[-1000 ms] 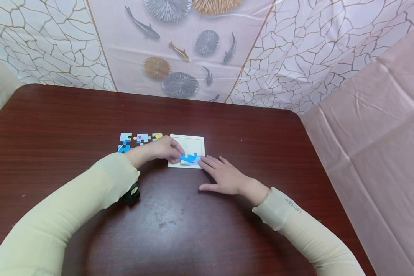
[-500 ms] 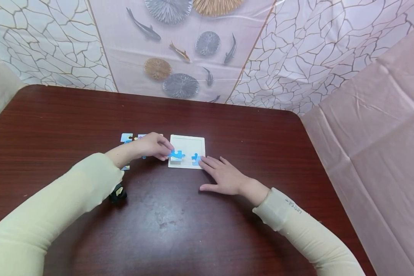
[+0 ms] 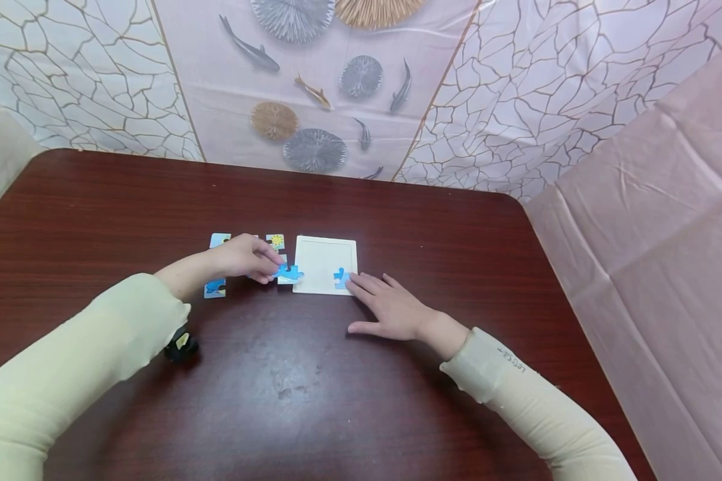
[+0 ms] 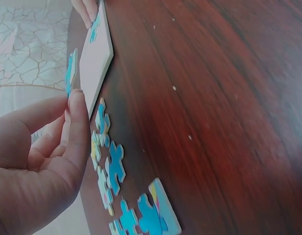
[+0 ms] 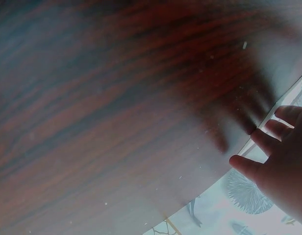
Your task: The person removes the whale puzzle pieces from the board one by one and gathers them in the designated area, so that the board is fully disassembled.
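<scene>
My left hand (image 3: 243, 257) pinches a blue puzzle piece (image 3: 290, 272) between thumb and fingers, just off the left edge of a white square puzzle tray (image 3: 320, 257). In the left wrist view, that held piece (image 4: 70, 73) stands on edge above the fingertips, raised off the table. Another blue puzzle piece (image 3: 339, 278) lies in the tray's lower right corner. On it rest the fingertips of my right hand (image 3: 394, 307), whose fingers are straight and spread. The right wrist view shows the same right hand (image 5: 283, 152) with its fingers extended; no piece is visible there.
Loose puzzle pieces lie left of the tray, among them a sun piece (image 3: 275, 240) and a blue corner piece (image 3: 214, 288); my left hand covers some. The dark wooden table (image 3: 349, 401) ends at a patterned cloth (image 3: 361, 147) behind.
My left hand has moved left, carrying the blue piece from above the tray to its left edge. The right hand stays in place on the other piece.
</scene>
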A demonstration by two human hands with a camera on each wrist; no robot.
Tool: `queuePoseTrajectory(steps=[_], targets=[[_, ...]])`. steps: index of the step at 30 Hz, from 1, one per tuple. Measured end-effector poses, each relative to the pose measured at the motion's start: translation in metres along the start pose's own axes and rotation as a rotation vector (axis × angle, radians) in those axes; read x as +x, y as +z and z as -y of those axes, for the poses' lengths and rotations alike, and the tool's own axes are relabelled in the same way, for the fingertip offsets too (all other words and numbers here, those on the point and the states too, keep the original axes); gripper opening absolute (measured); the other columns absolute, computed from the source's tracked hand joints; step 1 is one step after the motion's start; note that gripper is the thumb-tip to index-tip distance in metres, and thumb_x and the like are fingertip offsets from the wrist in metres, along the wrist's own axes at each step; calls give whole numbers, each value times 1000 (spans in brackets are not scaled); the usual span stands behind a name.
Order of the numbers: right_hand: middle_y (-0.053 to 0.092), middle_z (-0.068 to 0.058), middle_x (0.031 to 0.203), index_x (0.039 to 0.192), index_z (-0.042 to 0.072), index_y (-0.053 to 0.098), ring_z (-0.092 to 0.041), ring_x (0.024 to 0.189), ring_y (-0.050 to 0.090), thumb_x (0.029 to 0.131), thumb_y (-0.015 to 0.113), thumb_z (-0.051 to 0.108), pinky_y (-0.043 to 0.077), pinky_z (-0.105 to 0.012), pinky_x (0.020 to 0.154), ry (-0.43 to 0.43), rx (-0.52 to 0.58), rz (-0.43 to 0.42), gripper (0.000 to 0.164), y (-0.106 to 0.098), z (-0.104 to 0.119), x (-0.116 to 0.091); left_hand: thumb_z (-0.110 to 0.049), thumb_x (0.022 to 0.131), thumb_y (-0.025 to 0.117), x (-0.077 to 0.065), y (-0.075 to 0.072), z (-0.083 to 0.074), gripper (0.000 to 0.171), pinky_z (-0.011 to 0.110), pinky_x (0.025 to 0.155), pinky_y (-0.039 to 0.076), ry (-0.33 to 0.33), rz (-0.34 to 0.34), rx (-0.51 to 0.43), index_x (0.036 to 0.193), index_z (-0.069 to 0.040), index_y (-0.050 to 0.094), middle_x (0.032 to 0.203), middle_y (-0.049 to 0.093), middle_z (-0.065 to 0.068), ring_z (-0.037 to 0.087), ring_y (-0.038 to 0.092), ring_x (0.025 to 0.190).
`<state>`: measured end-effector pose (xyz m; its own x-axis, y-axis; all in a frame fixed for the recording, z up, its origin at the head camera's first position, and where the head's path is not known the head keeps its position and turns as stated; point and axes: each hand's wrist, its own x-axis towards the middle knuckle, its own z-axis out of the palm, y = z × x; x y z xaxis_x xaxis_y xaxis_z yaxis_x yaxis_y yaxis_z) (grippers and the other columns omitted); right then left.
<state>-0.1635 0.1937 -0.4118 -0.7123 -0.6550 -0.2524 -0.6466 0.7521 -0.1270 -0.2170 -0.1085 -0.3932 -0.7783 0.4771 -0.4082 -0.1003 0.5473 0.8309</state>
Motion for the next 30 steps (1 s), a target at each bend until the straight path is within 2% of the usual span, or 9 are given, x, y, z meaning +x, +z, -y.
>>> queuePoseTrajectory(steps=[12, 20, 30], targets=[[25, -8, 154, 148, 11, 27, -24, 143, 22, 87, 48, 62, 20, -55, 114, 0, -6, -4, 82, 0, 0, 0, -11, 92, 57, -13, -10, 6, 33, 31, 78, 57, 2, -4, 7, 119, 9, 57, 111, 63, 22, 12, 64, 73], [26, -8, 154, 147, 11, 28, -24, 143, 23, 87, 49, 61, 20, -56, 114, -3, -4, -2, 81, -1, 1, 0, -9, 92, 57, -15, -13, 14, 33, 30, 77, 57, 2, 5, 12, 118, 10, 57, 112, 62, 23, 11, 64, 73], [27, -8, 154, 147, 11, 29, -24, 142, 24, 87, 49, 61, 21, -55, 114, -7, -17, -9, 81, -1, 1, 0, -5, 91, 56, -18, -20, 25, 34, 30, 74, 58, 15, 32, -7, 118, 16, 53, 102, 66, 19, 9, 64, 73]])
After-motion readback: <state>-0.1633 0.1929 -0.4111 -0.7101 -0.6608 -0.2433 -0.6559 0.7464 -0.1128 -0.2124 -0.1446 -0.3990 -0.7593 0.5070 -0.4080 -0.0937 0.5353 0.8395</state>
